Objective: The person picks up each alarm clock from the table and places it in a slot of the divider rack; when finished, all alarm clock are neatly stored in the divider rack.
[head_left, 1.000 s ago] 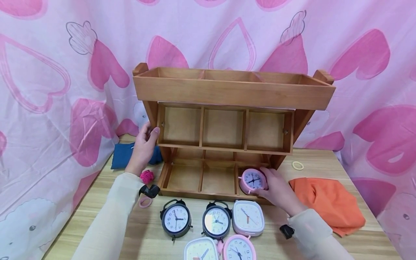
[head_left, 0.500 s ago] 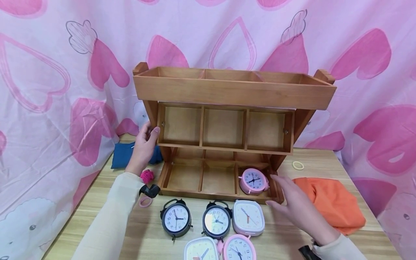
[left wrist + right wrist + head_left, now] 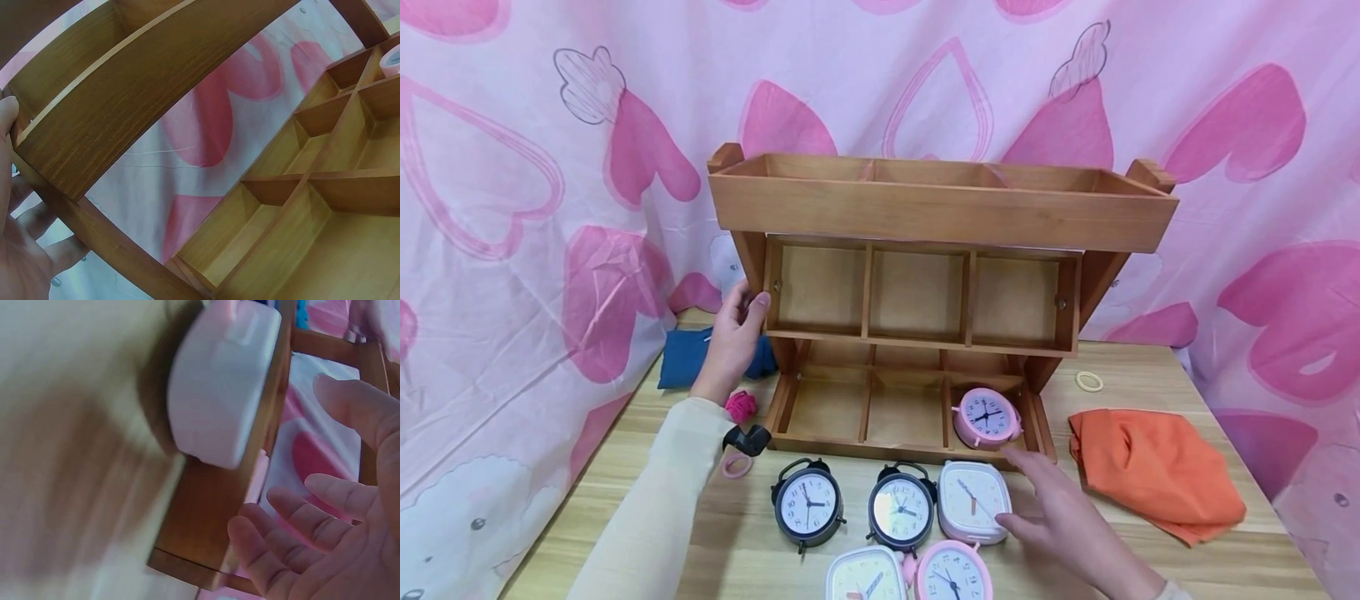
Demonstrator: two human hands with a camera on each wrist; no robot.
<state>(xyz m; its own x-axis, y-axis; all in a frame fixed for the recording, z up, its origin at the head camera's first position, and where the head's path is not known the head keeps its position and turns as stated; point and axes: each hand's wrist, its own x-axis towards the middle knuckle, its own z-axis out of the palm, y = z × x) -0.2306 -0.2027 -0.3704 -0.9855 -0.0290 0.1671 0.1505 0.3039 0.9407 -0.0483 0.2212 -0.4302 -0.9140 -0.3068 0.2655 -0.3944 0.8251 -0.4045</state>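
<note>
A wooden three-tier shelf (image 3: 940, 212) stands at the back of the table. My left hand (image 3: 735, 332) grips its left upright, thumb against the middle tier; in the left wrist view the hand (image 3: 19, 250) wraps the wooden frame (image 3: 94, 125). A round pink alarm clock (image 3: 986, 417) sits alone in the bottom tier's right compartment. My right hand (image 3: 1051, 507) hovers open over the table, fingers spread beside a square pink clock (image 3: 973, 501); the right wrist view shows that square pink clock (image 3: 219, 381) near the open fingers (image 3: 294, 525). It holds nothing.
Two black round clocks (image 3: 806, 502) (image 3: 900, 508) stand in front of the shelf, with a white square clock (image 3: 865, 575) and a pink round clock (image 3: 952, 573) nearer me. An orange cloth (image 3: 1153, 471) lies right, a blue cloth (image 3: 688, 358) left, with hair ties (image 3: 1088, 381) (image 3: 736, 464) nearby.
My right hand let go of the round pink clock in the bottom right compartment and drew back toward me, now beside the square pink clock. The left hand stayed put.
</note>
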